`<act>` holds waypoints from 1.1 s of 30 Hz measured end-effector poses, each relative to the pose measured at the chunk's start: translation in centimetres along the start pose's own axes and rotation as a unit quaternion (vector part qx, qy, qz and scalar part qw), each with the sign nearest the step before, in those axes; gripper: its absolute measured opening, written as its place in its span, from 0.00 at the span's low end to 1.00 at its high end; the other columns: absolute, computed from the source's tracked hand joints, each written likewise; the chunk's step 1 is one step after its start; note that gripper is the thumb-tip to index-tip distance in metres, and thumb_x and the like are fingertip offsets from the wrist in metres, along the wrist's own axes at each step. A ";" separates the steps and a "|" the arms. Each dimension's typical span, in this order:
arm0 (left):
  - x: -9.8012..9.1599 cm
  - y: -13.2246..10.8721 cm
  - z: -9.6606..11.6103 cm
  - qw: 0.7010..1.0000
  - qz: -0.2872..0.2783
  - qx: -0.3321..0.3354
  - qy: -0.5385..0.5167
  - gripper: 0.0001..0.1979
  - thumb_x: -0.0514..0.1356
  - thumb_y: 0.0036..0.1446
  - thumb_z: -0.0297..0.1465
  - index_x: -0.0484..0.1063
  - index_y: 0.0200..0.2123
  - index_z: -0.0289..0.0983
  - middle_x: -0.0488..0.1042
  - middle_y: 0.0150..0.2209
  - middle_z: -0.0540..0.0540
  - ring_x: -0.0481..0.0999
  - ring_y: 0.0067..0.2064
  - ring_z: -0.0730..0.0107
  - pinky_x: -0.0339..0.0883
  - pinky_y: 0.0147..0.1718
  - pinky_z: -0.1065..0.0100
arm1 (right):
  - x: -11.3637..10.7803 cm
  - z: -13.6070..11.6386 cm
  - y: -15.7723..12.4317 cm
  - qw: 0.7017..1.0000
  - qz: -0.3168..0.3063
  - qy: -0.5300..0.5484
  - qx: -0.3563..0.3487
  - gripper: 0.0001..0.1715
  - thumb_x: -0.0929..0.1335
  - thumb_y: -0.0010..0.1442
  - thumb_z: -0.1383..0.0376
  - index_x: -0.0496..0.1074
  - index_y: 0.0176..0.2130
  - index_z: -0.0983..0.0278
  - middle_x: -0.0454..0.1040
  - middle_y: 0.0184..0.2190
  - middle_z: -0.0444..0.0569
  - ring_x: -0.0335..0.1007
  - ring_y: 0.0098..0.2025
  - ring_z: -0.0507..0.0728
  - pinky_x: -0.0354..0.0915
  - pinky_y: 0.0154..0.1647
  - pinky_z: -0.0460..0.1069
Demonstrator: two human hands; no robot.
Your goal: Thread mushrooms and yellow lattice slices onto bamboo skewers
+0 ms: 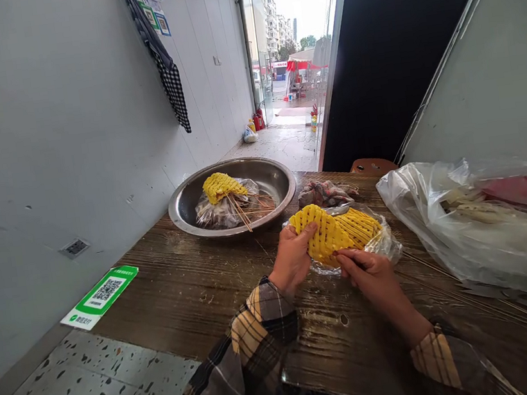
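My left hand (294, 253) grips the left edge of a yellow lattice-textured piece (323, 235), thumb on top. My right hand (371, 274) pinches at the lower right edge of the same piece; what lies between its fingertips is too small to make out. Behind it, more yellow pieces (360, 226) lie on a clear plastic bag (388, 242) on the wooden table (193, 291). A metal basin (175, 212) at the back left holds another yellow piece (220, 186), a plastic bag and several thin sticks (240, 212).
Dark, greyish-pink items (325, 194) lie behind the yellow pieces. A large translucent bag (487, 239) fills the table's right side, with long thin sticks (435, 269) beside it. A green-and-white QR card (104, 296) lies at the left edge. A wall stands at left.
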State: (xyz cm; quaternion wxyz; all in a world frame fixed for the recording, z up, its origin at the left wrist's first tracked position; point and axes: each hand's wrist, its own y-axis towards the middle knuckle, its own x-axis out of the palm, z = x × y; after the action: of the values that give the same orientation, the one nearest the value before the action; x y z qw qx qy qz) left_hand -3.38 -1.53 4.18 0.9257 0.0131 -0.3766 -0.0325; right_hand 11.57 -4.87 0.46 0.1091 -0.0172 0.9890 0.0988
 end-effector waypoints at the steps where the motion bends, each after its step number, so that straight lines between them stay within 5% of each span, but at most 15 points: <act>1: 0.0 0.0 0.0 1.000 0.002 0.001 0.000 0.20 0.73 0.41 0.31 0.76 0.38 0.33 0.80 0.39 0.41 0.78 0.47 0.55 0.70 0.49 0.57 | -0.1 0.0 0.0 1.000 0.000 -0.003 -0.008 0.16 0.69 0.57 0.55 0.80 0.36 0.64 0.72 0.19 0.42 0.61 0.18 0.50 0.61 0.21 0.46; 26: 0.7 -0.5 -0.8 0.998 -0.042 -0.031 -0.025 0.24 0.72 0.43 0.31 0.75 0.46 0.35 0.79 0.43 0.41 0.77 0.48 0.55 0.70 0.50 0.59 | 0.1 -0.3 0.3 0.999 0.006 0.031 0.034 0.22 0.70 0.55 0.50 0.72 0.23 0.65 0.68 0.16 0.41 0.58 0.15 0.48 0.55 0.17 0.45; 33: 0.0 -0.1 -0.3 1.000 -0.009 -0.008 -0.015 0.17 0.72 0.43 0.31 0.76 0.38 0.32 0.80 0.40 0.40 0.77 0.49 0.53 0.69 0.51 0.57 | -0.3 -0.3 0.2 0.999 -0.029 0.015 0.031 0.20 0.69 0.56 0.53 0.77 0.37 0.67 0.72 0.20 0.43 0.63 0.17 0.49 0.61 0.21 0.46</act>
State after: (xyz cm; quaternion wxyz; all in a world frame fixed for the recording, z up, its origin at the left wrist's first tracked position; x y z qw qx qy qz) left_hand -3.18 -1.65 4.00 0.9199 0.0087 -0.3897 -0.0437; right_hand 11.78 -4.75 0.90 0.0980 -0.0438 0.9921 0.0650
